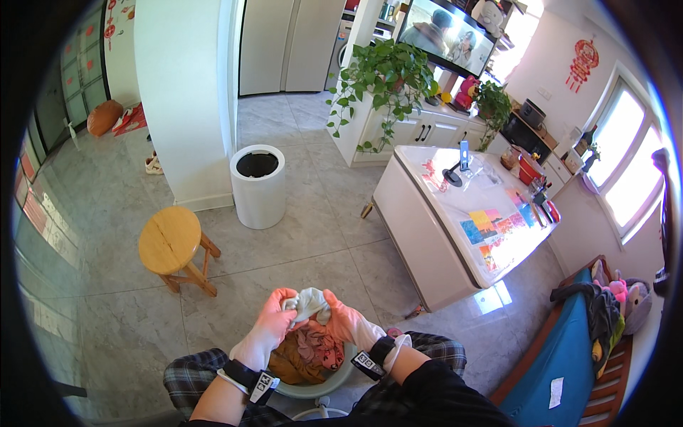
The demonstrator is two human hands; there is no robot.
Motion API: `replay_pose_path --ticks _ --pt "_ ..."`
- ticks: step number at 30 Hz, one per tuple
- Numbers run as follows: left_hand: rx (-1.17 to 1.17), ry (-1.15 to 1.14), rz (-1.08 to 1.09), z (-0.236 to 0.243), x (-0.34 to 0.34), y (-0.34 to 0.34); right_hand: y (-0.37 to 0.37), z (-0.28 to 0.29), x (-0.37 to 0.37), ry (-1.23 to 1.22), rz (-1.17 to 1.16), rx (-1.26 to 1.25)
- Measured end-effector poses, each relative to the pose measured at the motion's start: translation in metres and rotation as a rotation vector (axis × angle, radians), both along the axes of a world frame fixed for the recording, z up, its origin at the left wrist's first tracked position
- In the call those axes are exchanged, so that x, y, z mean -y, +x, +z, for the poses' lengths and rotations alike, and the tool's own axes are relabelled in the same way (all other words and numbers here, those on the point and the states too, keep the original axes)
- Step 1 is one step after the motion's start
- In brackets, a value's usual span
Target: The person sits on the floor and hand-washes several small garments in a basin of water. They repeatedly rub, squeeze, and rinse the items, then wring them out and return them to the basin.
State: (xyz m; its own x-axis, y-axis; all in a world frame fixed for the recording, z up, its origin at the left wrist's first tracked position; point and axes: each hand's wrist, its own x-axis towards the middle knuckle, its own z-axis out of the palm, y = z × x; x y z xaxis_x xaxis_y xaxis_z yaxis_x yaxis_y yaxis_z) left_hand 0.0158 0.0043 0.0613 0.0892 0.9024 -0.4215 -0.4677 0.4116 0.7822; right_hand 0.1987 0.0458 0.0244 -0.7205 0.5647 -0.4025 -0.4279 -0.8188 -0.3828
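My left hand [269, 327] and my right hand [348, 322], both in pale pink rubber gloves, grip a bunched white cloth [307, 304] between them. They hold it just above a pale green basin [316, 388] that sits between my knees. Brown and pink clothes [307, 354] lie piled in the basin. Black bands sit on both wrists. My legs are in dark plaid trousers [186, 378].
A round wooden stool [171, 240] stands to the front left and a white cylindrical bin [257, 185] beyond it. A white table [455, 228] with coloured papers is at the right, and a blue bench [569, 356] with clothes and toys at the lower right. The floor is grey tile.
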Motion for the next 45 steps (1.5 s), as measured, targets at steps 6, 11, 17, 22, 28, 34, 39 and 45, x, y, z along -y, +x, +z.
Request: replay_pose_path --ticks 6,11,17,22,28,34,39,45 --pt "-0.578 0.202 -0.214 -0.040 0.006 -0.004 -0.014 0.001 0.001 0.360 -0.036 0.515" --pt "-0.320 -0.059 -0.235 -0.041 0.008 -0.002 -0.027 -0.012 -0.006 0.548 -0.262 0.476" --pt "0.010 -0.159 -0.065 -0.031 0.011 0.007 -0.032 -0.007 -0.008 0.524 -0.355 0.566" --pt "0.155 -0.120 -0.008 -0.037 0.010 0.005 -0.039 0.030 0.012 0.721 -0.181 0.568" --pt "0.335 -0.194 0.044 -0.058 0.014 0.013 -0.047 0.068 0.043 1.209 0.037 0.774" --pt "0.156 -0.202 0.088 -0.064 0.017 0.023 -0.053 0.054 0.032 1.318 -0.073 1.155" --pt "0.130 -0.348 0.173 -0.057 0.009 0.029 -0.057 0.031 0.016 1.155 -0.049 1.295" --pt "0.075 -0.313 0.189 -0.062 0.008 0.024 -0.070 0.025 0.022 1.048 -0.118 1.285"
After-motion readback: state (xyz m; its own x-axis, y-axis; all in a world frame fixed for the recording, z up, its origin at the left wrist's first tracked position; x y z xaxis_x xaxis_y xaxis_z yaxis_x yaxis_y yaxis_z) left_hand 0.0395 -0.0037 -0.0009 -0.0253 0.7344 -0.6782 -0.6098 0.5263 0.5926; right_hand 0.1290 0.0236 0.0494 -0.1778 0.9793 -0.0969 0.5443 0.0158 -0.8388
